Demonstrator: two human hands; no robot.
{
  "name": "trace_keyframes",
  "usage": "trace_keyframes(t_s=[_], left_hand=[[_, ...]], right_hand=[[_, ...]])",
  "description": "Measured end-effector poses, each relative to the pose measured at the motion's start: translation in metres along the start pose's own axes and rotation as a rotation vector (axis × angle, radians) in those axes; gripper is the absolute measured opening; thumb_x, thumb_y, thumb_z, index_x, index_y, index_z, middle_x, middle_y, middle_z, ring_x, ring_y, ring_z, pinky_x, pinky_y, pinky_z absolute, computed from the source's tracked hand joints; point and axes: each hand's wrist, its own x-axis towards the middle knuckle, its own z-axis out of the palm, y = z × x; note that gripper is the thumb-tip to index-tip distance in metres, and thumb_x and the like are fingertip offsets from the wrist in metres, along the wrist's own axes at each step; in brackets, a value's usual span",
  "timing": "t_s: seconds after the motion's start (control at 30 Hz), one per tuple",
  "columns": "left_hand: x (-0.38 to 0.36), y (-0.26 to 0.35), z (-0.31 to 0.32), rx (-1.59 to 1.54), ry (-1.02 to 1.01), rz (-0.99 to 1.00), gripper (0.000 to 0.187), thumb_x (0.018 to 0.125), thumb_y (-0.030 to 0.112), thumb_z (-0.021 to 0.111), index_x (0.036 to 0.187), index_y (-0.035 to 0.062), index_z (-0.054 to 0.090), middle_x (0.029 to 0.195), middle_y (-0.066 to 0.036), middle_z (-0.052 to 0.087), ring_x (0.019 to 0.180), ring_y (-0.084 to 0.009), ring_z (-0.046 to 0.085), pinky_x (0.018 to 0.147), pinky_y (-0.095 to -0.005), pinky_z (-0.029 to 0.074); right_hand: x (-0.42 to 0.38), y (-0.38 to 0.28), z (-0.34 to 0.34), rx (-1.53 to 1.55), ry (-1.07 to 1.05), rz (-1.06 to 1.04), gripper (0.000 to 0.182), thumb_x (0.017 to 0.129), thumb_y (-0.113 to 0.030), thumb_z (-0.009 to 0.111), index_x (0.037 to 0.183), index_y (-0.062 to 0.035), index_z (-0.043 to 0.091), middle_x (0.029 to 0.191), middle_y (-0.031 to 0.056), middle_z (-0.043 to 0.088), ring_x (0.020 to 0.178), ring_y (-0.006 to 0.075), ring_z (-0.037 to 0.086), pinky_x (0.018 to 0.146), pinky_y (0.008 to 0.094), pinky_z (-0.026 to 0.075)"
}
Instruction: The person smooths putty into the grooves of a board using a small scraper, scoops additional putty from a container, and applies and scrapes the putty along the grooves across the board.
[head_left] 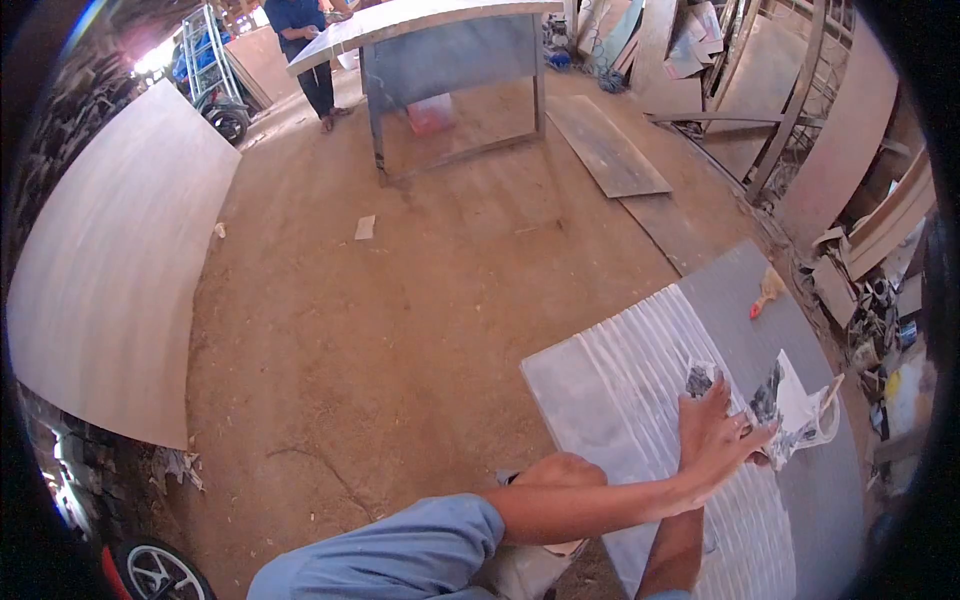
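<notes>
A large board (568,385) lies on the ground at my lower right, grey on one side and streaked with ridged white material. My left arm crosses over my right forearm. My left hand (728,447) reaches right, its fingers closed at the edge of a crumpled white-and-dark bag (796,408) that rests on the board. A thin stick-like piece (832,392) pokes out of the bag. My right hand (704,408), partly covered by the left, has its fingers on a crumpled grey-and-black wrapper (700,376). A small tan tool with a red tip (768,292) lies farther up the board.
A pale curved sheet (120,270) leans at left. Ahead stands a table (450,65) with a person (295,30) beside it. Flat boards (610,150) lie on the dirt floor; panels and scrap (840,150) line the right. A wheel (160,572) shows at lower left.
</notes>
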Motion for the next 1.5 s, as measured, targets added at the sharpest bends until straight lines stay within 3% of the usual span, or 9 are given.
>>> trace_keyframes(t_s=[0.1, 0.27, 0.37, 0.57, 0.6, 0.83, 0.93, 1.23, 1.5], left_hand=[[-0.005, 0.011, 0.017, -0.003, 0.334, 0.345, 0.055, 0.095, 0.030, 0.067, 0.133, -0.0058, 0.048, 0.110, -0.015, 0.062, 0.087, -0.0153, 0.065, 0.074, -0.0321, 0.059], [0.025, -0.024, -0.021, -0.420, -0.004, 0.142, 0.052, 0.100, 0.028, 0.056, 0.136, -0.0058, 0.043, 0.120, -0.015, 0.058, 0.102, -0.0239, 0.063, 0.086, -0.0421, 0.058], [0.016, 0.003, -0.014, -0.096, 0.109, 0.026, 0.040, 0.102, 0.027, 0.053, 0.127, -0.0036, 0.049, 0.110, -0.013, 0.062, 0.099, -0.0240, 0.064, 0.086, -0.0394, 0.056], [0.032, 0.012, -0.026, 0.006, -0.002, 0.130, 0.036, 0.105, 0.029, 0.049, 0.127, 0.0016, 0.048, 0.113, -0.011, 0.063, 0.104, -0.0222, 0.064, 0.085, -0.0403, 0.057], [0.034, 0.010, -0.023, 0.009, -0.018, 0.113, 0.036, 0.105, 0.029, 0.049, 0.127, 0.0016, 0.048, 0.113, -0.011, 0.063, 0.104, -0.0222, 0.064, 0.085, -0.0403, 0.057], [0.054, 0.024, -0.042, 0.130, -0.059, 0.014, 0.035, 0.104, 0.027, 0.049, 0.129, 0.0026, 0.047, 0.120, -0.011, 0.061, 0.108, -0.0220, 0.063, 0.088, -0.0405, 0.056], [0.057, 0.032, -0.048, 0.155, -0.065, 0.006, 0.030, 0.100, 0.021, 0.053, 0.126, 0.0048, 0.051, 0.117, -0.010, 0.063, 0.104, -0.0200, 0.065, 0.081, -0.0389, 0.057], [0.079, 0.043, -0.069, 0.254, -0.198, -0.124, 0.030, 0.100, 0.019, 0.053, 0.122, -0.0015, 0.057, 0.108, -0.010, 0.067, 0.095, -0.0191, 0.068, 0.078, -0.0370, 0.060], [0.086, 0.053, -0.076, 0.328, -0.247, -0.179, 0.030, 0.100, 0.017, 0.053, 0.122, -0.0017, 0.058, 0.109, -0.010, 0.068, 0.093, -0.0192, 0.069, 0.077, -0.0373, 0.059]], right_hand=[[-0.005, 0.000, -0.001, 0.025, 0.021, -0.009, 0.038, 0.083, -0.025, 0.072, 0.111, 0.0000, 0.065, 0.099, 0.0152, 0.068, 0.096, 0.0324, 0.064, 0.083, 0.0421, 0.050], [-0.023, 0.010, -0.005, 0.119, 0.104, -0.035, 0.036, 0.084, -0.024, 0.072, 0.110, 0.0005, 0.065, 0.097, 0.0149, 0.068, 0.095, 0.0315, 0.064, 0.082, 0.0416, 0.050], [-0.036, 0.020, -0.016, 0.239, 0.190, 0.022, 0.035, 0.085, -0.023, 0.071, 0.109, 0.0007, 0.065, 0.096, 0.0146, 0.068, 0.094, 0.0309, 0.064, 0.082, 0.0412, 0.051], [-0.084, 0.074, -0.053, 1.444, 0.373, 0.490, 0.032, 0.086, -0.022, 0.070, 0.108, 0.0013, 0.066, 0.095, 0.0142, 0.069, 0.093, 0.0298, 0.065, 0.081, 0.0405, 0.051], [-0.104, 0.088, -0.062, 1.749, 0.405, 0.568, 0.028, 0.089, -0.020, 0.068, 0.110, -0.0020, 0.066, 0.092, 0.0082, 0.067, 0.078, 0.0196, 0.064, 0.065, 0.0340, 0.051], [-0.154, 0.034, -0.166, 1.708, 0.518, 0.462, 0.031, 0.097, -0.022, 0.059, 0.119, 0.0006, 0.060, 0.085, 0.0063, 0.063, 0.061, 0.0124, 0.056, 0.050, 0.0282, 0.044], [-0.141, -0.001, -0.173, 1.643, 0.292, 0.573, 0.032, 0.097, -0.022, 0.060, 0.114, 0.0045, 0.059, 0.083, 0.0064, 0.061, 0.057, 0.0107, 0.053, 0.045, 0.0254, 0.039], [-0.095, 0.004, -0.161, 1.422, 0.505, 0.638, 0.023, 0.095, -0.020, 0.061, 0.094, 0.0024, 0.065, 0.073, 0.0048, 0.060, 0.047, 0.0090, 0.048, 0.039, 0.0251, 0.034], [-0.096, 0.008, -0.173, 1.257, 0.373, 0.656, 0.023, 0.095, -0.022, 0.061, 0.089, -0.0006, 0.065, 0.068, -0.0004, 0.054, 0.046, 0.0056, 0.042, 0.038, 0.0237, 0.030]])
